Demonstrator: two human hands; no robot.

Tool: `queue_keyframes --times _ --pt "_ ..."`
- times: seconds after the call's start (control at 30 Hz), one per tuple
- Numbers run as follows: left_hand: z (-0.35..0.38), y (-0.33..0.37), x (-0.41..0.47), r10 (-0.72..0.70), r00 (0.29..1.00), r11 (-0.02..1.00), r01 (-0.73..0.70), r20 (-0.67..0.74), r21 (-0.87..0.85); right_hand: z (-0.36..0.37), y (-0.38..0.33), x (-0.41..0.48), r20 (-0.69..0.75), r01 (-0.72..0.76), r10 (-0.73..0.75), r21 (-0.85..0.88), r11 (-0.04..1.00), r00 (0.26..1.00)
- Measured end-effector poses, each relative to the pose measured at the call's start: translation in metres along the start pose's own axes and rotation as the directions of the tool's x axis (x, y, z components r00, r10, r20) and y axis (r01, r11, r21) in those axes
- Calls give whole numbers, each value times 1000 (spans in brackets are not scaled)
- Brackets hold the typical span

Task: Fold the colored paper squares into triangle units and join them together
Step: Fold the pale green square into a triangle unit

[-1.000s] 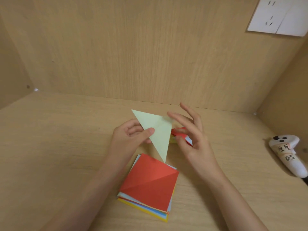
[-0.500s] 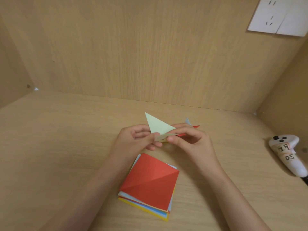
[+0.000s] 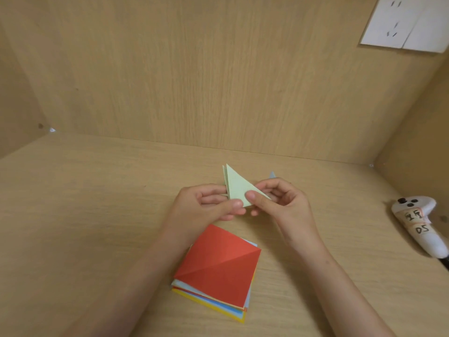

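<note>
1. Nearest to the camera, a stack of coloured paper squares (image 3: 218, 268) is seen lying flat on the wooden desk (image 3: 73, 215), between the two forearms. Its top red sheet (image 3: 226, 254) is marked by one diagonal crease, and blue, white and yellow edges are exposed at the near side of the pile.
2. Off to the right, well apart from the stack, a white handheld controller (image 3: 418, 224) is laid on the desk; two handwritten labels are stuck on its handle.
3. Beyond the stack, the left hand (image 3: 206, 205) and the right hand (image 3: 281, 203) are held close together above the desk, both with curled fingers.
4. A pale green triangle unit (image 3: 237, 186) is pinched between them – its lower left edge is gripped by the left thumb and fingers, and its lower right part is held under the right thumb. Its sharp tip is pointed up and away, and a second layer is seen peeking out along its left edge.
5. A blue paper tip (image 3: 272, 175) is visible just behind the right hand's fingers – whether it is held or lying on the desk cannot be told.
6. Farthest away, the desk is closed off by a wooden back panel (image 3: 218, 81), and a white wall socket plate (image 3: 403, 23) is mounted at the upper right.
</note>
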State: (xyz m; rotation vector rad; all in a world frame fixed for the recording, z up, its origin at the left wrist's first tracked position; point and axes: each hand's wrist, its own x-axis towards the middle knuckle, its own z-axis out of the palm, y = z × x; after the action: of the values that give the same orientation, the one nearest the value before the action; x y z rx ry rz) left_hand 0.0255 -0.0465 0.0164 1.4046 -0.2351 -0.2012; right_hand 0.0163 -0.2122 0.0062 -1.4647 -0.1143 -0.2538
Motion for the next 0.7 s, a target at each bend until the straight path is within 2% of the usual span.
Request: queue_keyframes --times 0.4,0.7 --pt "-4 -9 5 47 999 993 -44 -21 109 1 2 1 12 9 -9 11 1000 1000" --pt "-3 -11 5 27 997 988 -16 -66 151 1 4 2 -2 17 -17 -8 1000 1000"
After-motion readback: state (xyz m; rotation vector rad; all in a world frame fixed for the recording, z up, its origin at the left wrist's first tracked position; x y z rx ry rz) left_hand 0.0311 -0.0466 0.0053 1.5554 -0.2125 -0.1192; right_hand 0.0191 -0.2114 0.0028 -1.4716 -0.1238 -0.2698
